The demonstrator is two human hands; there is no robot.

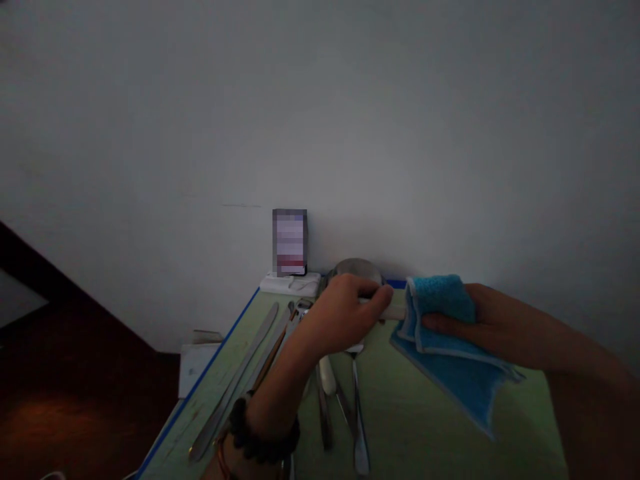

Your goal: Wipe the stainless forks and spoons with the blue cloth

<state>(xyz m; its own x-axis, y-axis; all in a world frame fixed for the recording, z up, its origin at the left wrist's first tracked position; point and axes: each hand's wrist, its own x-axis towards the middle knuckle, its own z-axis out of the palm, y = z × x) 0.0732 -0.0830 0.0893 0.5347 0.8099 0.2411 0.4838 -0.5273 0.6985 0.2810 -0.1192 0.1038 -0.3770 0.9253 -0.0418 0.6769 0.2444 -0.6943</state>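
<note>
My left hand [345, 313] is closed on one end of a pale, flat utensil [396, 311] whose exact kind I cannot make out. The other end of it goes into a folded blue cloth [445, 297], gripped by my right hand [480, 323]. A loose corner of the cloth hangs down over the table. Below and left of my left hand lie a long table knife [235, 380], a fork or spoon with its handle [360, 433] toward me, and a white-handled utensil [327, 377]. My left forearm covers part of this cutlery.
A green table [510, 407] with a blue edge stands against a grey wall. At its back are a phone [290, 241] propped upright on a white base [287, 285] and a round, clear or metallic container [357, 268]. A white box [193, 363] is beyond the left edge.
</note>
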